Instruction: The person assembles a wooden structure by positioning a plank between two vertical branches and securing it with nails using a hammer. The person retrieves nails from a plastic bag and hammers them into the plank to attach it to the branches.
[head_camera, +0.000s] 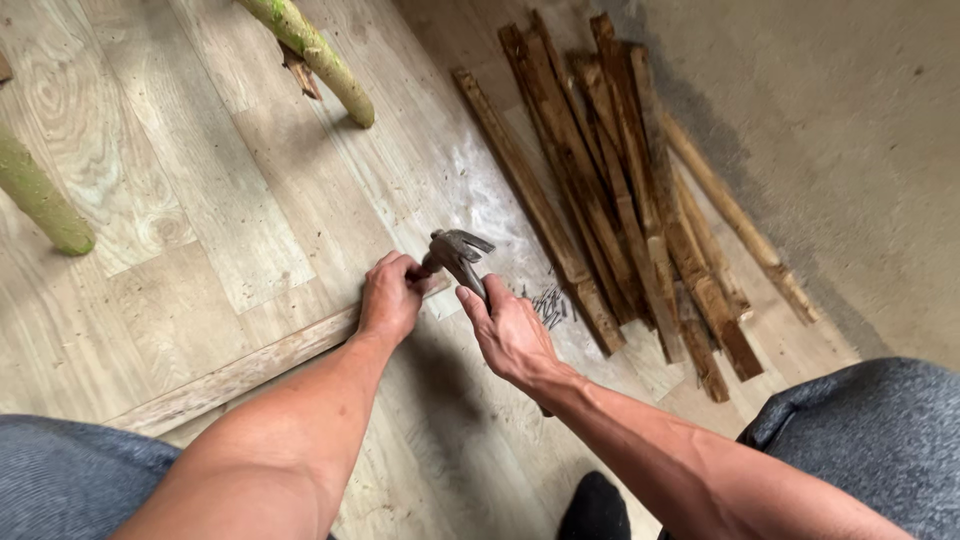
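Note:
A claw hammer (458, 254) with a dark metal head is gripped near its head by my right hand (510, 335). The hammer head rests at the end of a long pale wooden strip (240, 372) that lies on the wood-pattern floor. My left hand (390, 297) presses down on that end of the strip, fingers curled right beside the hammer head. Whether a nail sits under the fingers is hidden.
A pile of dark wooden slats (620, 190) lies at the right, with a small heap of nails (548, 303) beside it. Two greenish round legs (318, 55) (40, 195) stand on the floor at the upper left. My knees frame the bottom corners.

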